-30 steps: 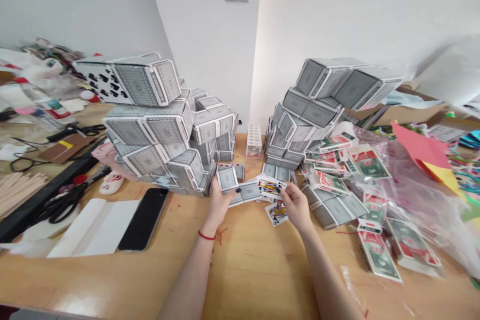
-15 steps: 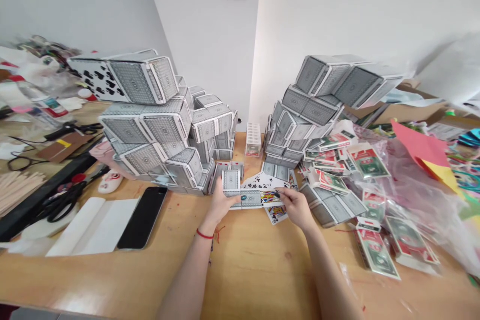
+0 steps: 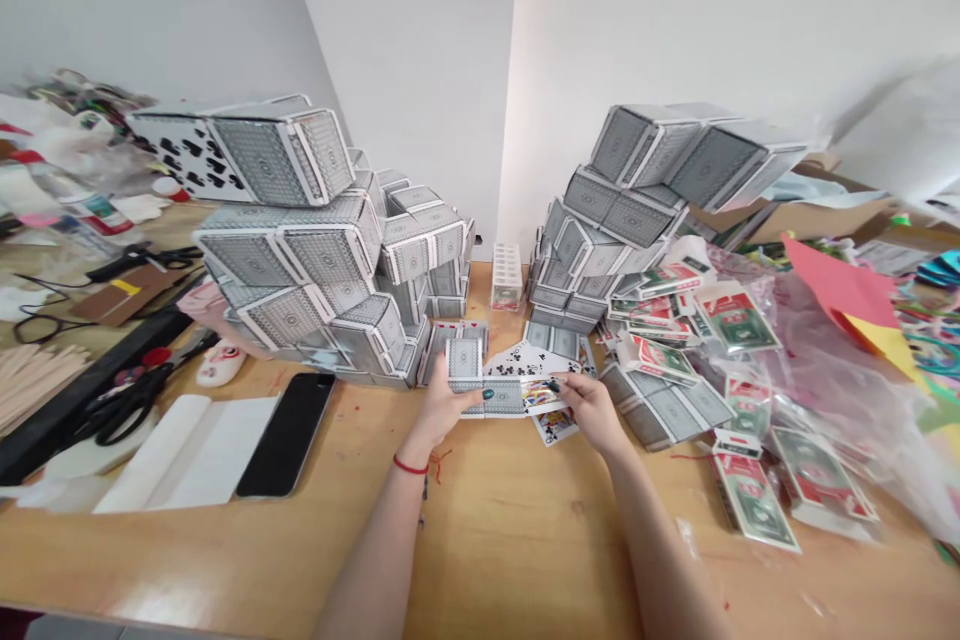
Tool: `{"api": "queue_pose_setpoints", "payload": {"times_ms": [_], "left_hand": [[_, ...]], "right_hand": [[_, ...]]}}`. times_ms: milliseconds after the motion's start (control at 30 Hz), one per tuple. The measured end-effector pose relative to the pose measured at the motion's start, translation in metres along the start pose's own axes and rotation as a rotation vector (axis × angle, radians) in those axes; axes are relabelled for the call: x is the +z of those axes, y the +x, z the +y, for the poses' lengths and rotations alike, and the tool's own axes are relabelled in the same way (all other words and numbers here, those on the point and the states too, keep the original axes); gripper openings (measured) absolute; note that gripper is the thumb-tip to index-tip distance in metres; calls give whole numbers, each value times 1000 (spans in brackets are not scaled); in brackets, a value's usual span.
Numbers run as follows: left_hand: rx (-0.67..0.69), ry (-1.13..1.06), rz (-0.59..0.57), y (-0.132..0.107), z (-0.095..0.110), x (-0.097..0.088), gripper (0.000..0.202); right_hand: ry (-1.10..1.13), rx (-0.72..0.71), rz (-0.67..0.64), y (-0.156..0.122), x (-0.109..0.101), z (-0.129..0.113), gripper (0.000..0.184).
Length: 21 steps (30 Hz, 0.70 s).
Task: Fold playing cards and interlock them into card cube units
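Table [image 3: 510, 540] lies open nearby; left stack [image 3: 300, 260] and right stack [image 3: 622, 210] (card boxes) leave a seemingly narrow gap.

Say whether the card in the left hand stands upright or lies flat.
Upright: the card stands on edge, patterned back facing the camera, gripped by the left hand.

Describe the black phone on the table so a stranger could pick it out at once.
Start at the tall stack of grey-backed card boxes on the left of the wooden table. Just in front of its base, left of the left hand holding joined cards, lies the phone, beside a white folded sheet. It is the only flat, glossy black slab there.
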<state>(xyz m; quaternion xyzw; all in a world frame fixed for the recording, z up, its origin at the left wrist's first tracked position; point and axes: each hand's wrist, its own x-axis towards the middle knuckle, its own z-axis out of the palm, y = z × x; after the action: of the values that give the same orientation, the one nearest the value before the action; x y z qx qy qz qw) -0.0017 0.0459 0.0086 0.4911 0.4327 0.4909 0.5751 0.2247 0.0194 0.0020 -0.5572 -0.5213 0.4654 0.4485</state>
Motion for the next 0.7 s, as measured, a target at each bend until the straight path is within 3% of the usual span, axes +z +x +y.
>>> {"api": "queue_pose_setpoints", "payload": {"times_ms": [700], "left_hand": [[-2,33,35,-1,0,1,71]], "right_hand": [[57,52,-23,-2,11,10,36]]}}
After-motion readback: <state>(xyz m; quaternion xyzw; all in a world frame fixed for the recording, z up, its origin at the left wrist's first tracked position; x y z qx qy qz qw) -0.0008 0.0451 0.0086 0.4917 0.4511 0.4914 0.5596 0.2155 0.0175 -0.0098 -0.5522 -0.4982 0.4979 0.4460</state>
